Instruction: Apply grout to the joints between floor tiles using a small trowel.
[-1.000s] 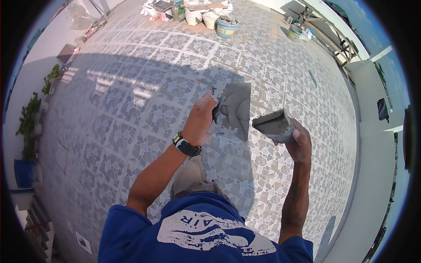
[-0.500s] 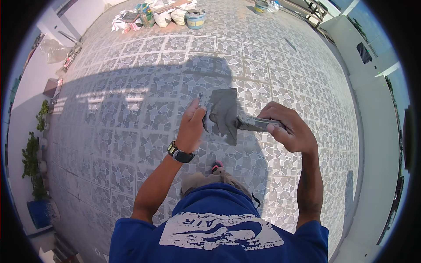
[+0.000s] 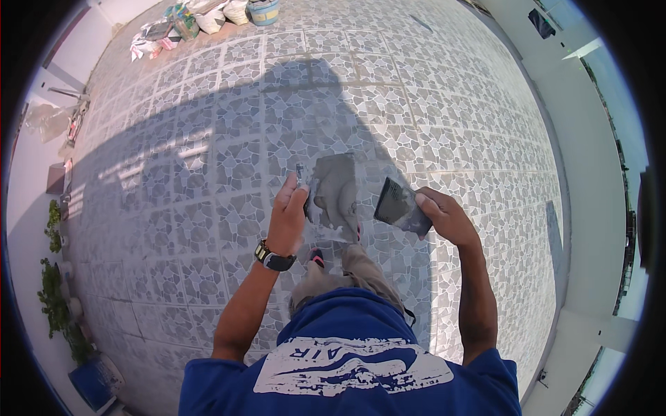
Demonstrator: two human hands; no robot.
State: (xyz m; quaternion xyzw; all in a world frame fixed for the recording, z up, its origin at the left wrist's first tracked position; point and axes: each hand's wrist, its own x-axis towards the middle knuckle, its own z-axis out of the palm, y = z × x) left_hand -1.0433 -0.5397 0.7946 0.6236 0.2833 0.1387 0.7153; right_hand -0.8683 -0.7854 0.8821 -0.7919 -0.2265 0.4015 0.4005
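Note:
My left hand (image 3: pixel 286 215), with a watch on its wrist, is closed on the left edge of a flat rectangular board (image 3: pixel 349 163). Wet grey mortar (image 3: pixel 331 197) coats the face of this board, thick in its middle. My right hand (image 3: pixel 444 216) grips a dark rectangular spreader (image 3: pixel 397 202), thumb on its upper face. That spreader is tilted and held apart from the board, to its right, with grey smears on its lower part. Both tools are above the floor at waist height. The fingers beneath each tool are hidden.
Patterned stone-look tiles (image 3: pixel 187 229) cover the floor, partly in my shadow. Filled sacks (image 3: pixel 210 21) and a blue bucket (image 3: pixel 263 12) stand at the far left. Potted plants (image 3: pixel 52 295) and a blue container (image 3: pixel 91 383) line the left wall; a low white wall (image 3: pixel 576 139) runs along the right.
The spreader has come away from the mortar to the right and turned so its flat face shows. My view has shifted, and a foot and trouser leg show more below the board.

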